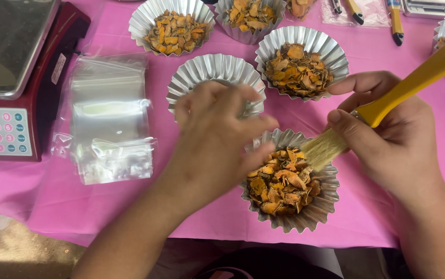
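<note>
While the right hand [388, 139] clamps a yellow-handled brush [388, 98] over the full foil cup of dried orange slices [284, 181], the loosely curled left hand [217, 134] covers an empty foil cup [202, 72] at eleven o'clock; three filled cups [299, 64] stand beyond.

Brush [388, 103] in right hand [388, 139]
</note>
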